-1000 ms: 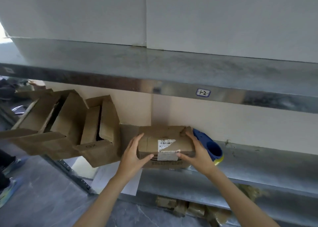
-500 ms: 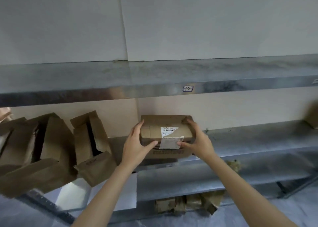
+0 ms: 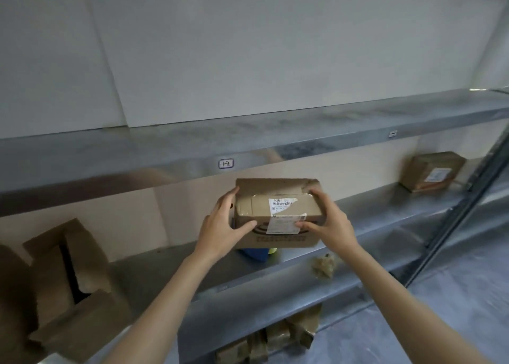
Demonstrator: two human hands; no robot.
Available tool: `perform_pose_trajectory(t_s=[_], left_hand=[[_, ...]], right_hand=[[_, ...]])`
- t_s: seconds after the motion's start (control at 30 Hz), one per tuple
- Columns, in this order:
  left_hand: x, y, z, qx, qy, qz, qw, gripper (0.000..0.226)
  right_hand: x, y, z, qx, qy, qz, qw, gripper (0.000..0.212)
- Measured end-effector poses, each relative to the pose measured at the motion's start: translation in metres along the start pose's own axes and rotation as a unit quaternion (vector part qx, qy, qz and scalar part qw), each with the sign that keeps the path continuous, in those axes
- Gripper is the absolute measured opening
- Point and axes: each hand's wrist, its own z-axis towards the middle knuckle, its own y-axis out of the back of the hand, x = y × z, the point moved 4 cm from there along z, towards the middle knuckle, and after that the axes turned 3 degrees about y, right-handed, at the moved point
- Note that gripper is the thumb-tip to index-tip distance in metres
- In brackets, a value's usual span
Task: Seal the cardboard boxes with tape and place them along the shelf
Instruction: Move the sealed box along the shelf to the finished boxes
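Note:
A small taped cardboard box (image 3: 275, 198) with white shipping labels is held in the air in front of the middle metal shelf (image 3: 371, 220). My left hand (image 3: 223, 228) grips its left end, thumb on the front face. My right hand (image 3: 327, 223) grips its right end, thumb on the lower label. A blue tape dispenser (image 3: 256, 253) lies on the shelf below the box, mostly hidden by it. Another sealed box (image 3: 432, 170) with a label sits on the same shelf at the far right.
Several open, unsealed cardboard boxes (image 3: 66, 281) lie on their sides at the left end of the shelf. The upper shelf (image 3: 192, 148) carries a tag marked 1-2. A crumpled scrap (image 3: 323, 265) lies at the shelf's front edge. Flattened cardboard (image 3: 275, 336) sits on the bottom level.
Both hands have lifted the box off the shelf and carried it to the right; the dispenser now shows under it. The view swung right, revealing the sealed box at the far end.

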Motion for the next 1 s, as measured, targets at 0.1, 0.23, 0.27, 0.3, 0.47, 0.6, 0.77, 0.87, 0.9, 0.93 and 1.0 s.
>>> perform_pose_trajectory(t_s=[0.1,0.23,0.27,0.3,0.47,0.6,0.77,0.87,0.9,0.93,1.0], left_hand=[[-0.024,-0.027,0.017,0.019,-0.032,0.015,0.999,0.088],[-0.058,-0.074,0.04,0.022,-0.049,0.052,0.997,0.085],[-0.067,-0.088,0.045,0.023,-0.052,0.064,0.996,0.084],[-0.076,-0.103,0.05,0.022,-0.058,0.077,0.995,0.083],[-0.12,-0.173,0.072,0.016,-0.088,0.176,0.98,0.079],[-0.142,-0.22,0.085,0.02,-0.085,0.211,0.974,0.076],[-0.163,-0.264,0.103,0.033,-0.078,0.253,0.964,0.074],[-0.17,-0.288,0.12,0.037,-0.075,0.283,0.956,0.073],[-0.171,-0.296,0.126,0.038,-0.073,0.29,0.953,0.073],[-0.171,-0.305,0.133,0.039,-0.072,0.297,0.951,0.073],[-0.169,-0.323,0.15,0.045,-0.067,0.306,0.949,0.073]], right_hand=[[-0.028,0.034,0.007,-0.016,-0.012,-0.014,1.0,0.087],[-0.073,0.084,0.017,-0.034,-0.021,-0.029,0.999,0.086],[-0.086,0.098,0.02,-0.036,-0.023,-0.031,0.999,0.086],[-0.099,0.112,0.022,-0.038,-0.027,-0.032,0.998,0.086],[-0.165,0.184,0.033,-0.045,-0.041,-0.041,0.997,0.084],[-0.212,0.229,0.047,-0.045,-0.048,-0.043,0.997,0.084],[-0.262,0.258,0.074,-0.045,-0.057,-0.045,0.996,0.084],[-0.292,0.264,0.094,-0.037,-0.062,-0.04,0.997,0.085],[-0.302,0.265,0.101,-0.033,-0.061,-0.039,0.997,0.085],[-0.312,0.265,0.109,-0.029,-0.059,-0.04,0.997,0.086],[-0.33,0.264,0.124,-0.02,-0.055,-0.051,0.997,0.089]])
